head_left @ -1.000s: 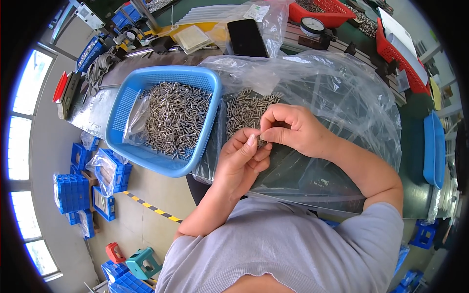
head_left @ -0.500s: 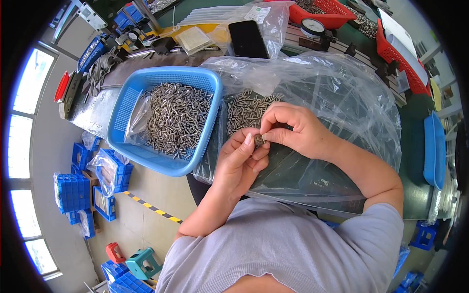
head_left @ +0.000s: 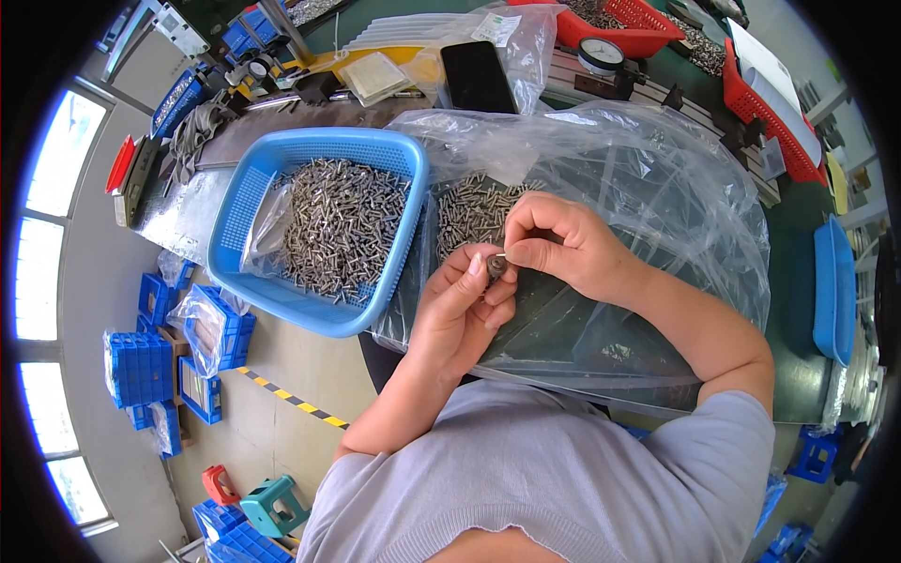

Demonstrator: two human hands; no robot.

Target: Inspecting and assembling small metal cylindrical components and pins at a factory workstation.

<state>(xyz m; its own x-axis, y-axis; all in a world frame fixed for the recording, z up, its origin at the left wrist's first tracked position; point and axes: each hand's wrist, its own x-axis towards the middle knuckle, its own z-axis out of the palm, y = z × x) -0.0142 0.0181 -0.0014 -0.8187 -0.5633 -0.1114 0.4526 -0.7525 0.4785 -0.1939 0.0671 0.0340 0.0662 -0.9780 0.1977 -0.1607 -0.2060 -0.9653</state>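
My left hand (head_left: 458, 305) is closed around a small round metal part (head_left: 496, 266), gripped between thumb and fingers. Just right of it, the thumb and forefinger of my right hand (head_left: 571, 246) pinch a thin, light-coloured metal pin (head_left: 500, 255), its tip pointing at the round part; whether they touch I cannot tell. Beyond my hands, a pile of short metal pins (head_left: 469, 211) lies on clear plastic sheeting (head_left: 657, 202). To the left, a blue plastic basket (head_left: 222, 220) holds a heap of similar metal pins (head_left: 347, 225) and a crumpled clear bag (head_left: 269, 230).
At the back lie a black phone (head_left: 477, 77) and a flat, pale clear case (head_left: 374, 77). A dial gauge (head_left: 601, 54) stands near a red basket (head_left: 648, 33). Another red basket (head_left: 765, 117) and a blue tray (head_left: 833, 291) are at right. Blue crates (head_left: 141, 369) sit on the floor.
My right hand has shifted slightly right, away from the round part, and the thin pin between its fingertips now shows more clearly. The left hand has hardly moved.
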